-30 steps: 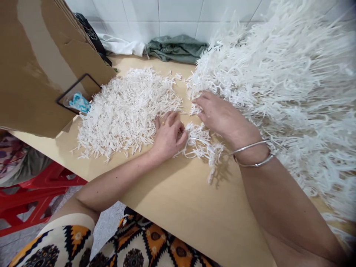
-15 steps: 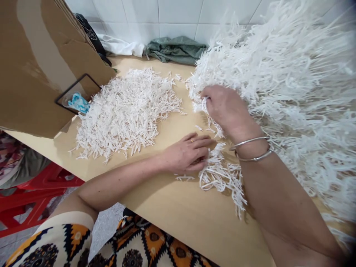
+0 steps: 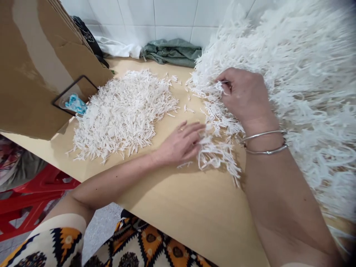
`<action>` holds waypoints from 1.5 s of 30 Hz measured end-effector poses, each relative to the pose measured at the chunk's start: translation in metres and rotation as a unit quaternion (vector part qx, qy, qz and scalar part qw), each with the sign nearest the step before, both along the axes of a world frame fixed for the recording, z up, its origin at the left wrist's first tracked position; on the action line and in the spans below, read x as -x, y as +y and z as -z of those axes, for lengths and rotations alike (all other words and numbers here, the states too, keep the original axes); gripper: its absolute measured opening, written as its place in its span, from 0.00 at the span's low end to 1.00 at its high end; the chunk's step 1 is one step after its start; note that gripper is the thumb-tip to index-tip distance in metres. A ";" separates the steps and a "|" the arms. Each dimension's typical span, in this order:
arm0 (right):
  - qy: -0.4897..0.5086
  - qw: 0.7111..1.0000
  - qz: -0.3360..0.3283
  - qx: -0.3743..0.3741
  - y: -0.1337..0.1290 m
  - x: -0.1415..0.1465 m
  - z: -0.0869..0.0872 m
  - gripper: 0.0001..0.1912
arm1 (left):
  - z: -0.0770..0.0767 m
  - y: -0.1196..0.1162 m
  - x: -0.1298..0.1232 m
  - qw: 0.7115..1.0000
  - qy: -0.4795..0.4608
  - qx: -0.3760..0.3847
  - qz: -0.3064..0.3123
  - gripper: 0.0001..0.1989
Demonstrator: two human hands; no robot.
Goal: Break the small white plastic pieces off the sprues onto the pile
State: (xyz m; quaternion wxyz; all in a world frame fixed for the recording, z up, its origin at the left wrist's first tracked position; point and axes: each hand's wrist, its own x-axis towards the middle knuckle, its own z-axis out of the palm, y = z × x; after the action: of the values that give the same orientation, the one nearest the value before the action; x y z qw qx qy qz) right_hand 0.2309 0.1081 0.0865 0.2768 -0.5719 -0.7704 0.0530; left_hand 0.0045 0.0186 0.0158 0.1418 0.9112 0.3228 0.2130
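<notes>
My right hand, with two silver bangles at the wrist, is closed in a pinch on a white branched strand. It is over the near-left edge of a large heap of long white strands. My left hand lies low over the table, palm down, its fingers stretched out. Its fingertips touch a small loose clump of white strands. Left of both hands is a pile of short white branched pieces. What lies under my left fingers is partly hidden.
A large cardboard box stands at the left, with a clear container holding something blue and white against it. Along the tiled wall lie a green cloth and a white cloth. Red stools are below the table's left edge.
My right hand has moved right and slightly up, pinching a white strand. My left hand and the small clump have shifted slightly up and left. More loose strands show between my hands.
</notes>
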 end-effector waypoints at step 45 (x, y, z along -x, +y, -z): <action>-0.102 0.995 -0.008 0.010 -0.006 0.017 0.022 0.17 | 0.005 -0.001 0.002 0.970 -0.197 0.137 -0.023 0.08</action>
State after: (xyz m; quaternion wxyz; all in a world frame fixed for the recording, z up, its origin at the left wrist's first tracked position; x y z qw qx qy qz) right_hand 0.2134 0.1016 0.0641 0.1909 -0.5710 -0.7984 0.0041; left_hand 0.0024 0.0172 0.0108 0.3213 0.8153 0.3359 0.3454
